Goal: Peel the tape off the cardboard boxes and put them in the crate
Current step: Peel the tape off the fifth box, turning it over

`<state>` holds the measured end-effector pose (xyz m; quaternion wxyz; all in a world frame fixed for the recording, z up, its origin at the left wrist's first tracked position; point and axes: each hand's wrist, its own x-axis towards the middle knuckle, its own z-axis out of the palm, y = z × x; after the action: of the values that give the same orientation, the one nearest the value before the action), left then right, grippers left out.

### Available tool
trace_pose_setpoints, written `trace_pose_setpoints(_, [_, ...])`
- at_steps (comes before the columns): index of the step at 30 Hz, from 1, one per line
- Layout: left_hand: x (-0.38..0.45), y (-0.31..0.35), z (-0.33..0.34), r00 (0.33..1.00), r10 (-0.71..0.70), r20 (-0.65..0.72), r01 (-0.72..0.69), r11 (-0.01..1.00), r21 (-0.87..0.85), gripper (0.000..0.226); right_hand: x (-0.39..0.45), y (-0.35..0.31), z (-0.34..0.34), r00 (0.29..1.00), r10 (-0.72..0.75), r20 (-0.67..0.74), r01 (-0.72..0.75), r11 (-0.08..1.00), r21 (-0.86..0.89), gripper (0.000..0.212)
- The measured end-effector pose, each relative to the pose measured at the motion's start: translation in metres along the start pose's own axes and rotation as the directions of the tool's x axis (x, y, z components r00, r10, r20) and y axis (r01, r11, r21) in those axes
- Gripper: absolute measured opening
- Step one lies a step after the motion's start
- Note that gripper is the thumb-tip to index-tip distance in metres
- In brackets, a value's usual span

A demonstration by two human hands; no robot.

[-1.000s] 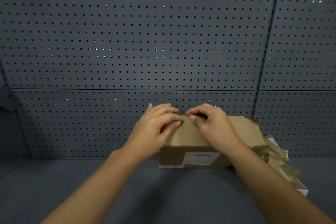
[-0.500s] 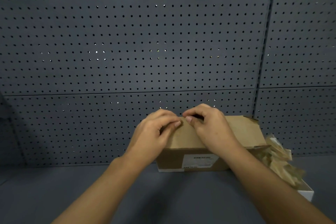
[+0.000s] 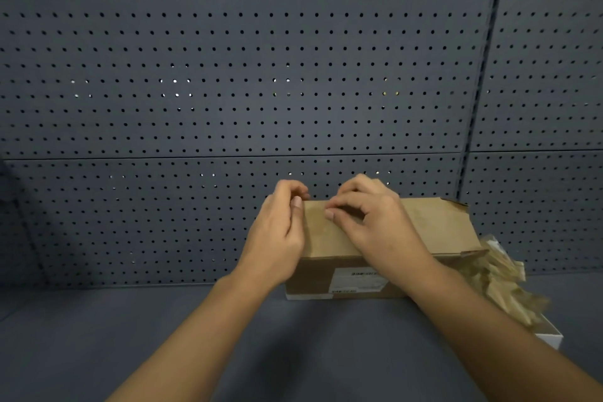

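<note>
A brown cardboard box (image 3: 434, 225) with a white label on its front lies on the dark shelf against the pegboard. My left hand (image 3: 277, 235) curls round the box's far left corner, thumb on the top face and fingers over the back edge. My right hand (image 3: 368, 219) rests on the top with its fingers curled, the fingertips pressed to the cardboard near the left end. Whether they pinch tape cannot be told. No crate is in view.
A heap of crumpled brownish tape (image 3: 502, 284) sits to the right of the box, on a white container (image 3: 551, 336) at the right edge. The grey pegboard wall (image 3: 261, 75) rises straight behind the box. Dark shelf surface (image 3: 130, 336) spreads to the left and front.
My left hand has slid from the top of the box to its left end and now wraps the corner. My right hand has shifted slightly along the top.
</note>
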<state>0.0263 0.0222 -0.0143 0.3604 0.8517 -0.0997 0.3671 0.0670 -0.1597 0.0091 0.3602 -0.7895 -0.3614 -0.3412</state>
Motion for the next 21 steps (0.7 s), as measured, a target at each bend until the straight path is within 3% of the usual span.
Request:
trace_pose_setpoints(4, [-0.003, 0.001, 0.001, 1.000, -0.021, 0.010, 0.021, 0.999, 0.043, 0.021, -0.008, -0.018, 0.009, 0.996, -0.012, -0.084, -0.010, 0.967, -0.256, 0.002])
trace_pose_setpoints(8, [-0.003, 0.001, 0.000, 0.999, -0.027, 0.035, 0.026, 0.999, 0.034, 0.019, -0.010, -0.025, 0.017, 0.995, 0.020, -0.100, -0.053, 0.939, -0.341, 0.006])
trace_pose_setpoints(17, [-0.004, -0.001, 0.002, 1.000, -0.019, 0.006, 0.019, 1.000, -0.024, 0.014, -0.016, -0.033, 0.026, 0.990, -0.008, -0.142, -0.044, 0.931, -0.362, 0.004])
trace_pose_setpoints(21, [-0.005, -0.002, 0.003, 1.000, -0.007, -0.028, 0.006, 1.000, -0.027, 0.012, -0.015, -0.037, 0.030, 0.992, -0.017, -0.129, -0.038, 0.910, -0.414, 0.012])
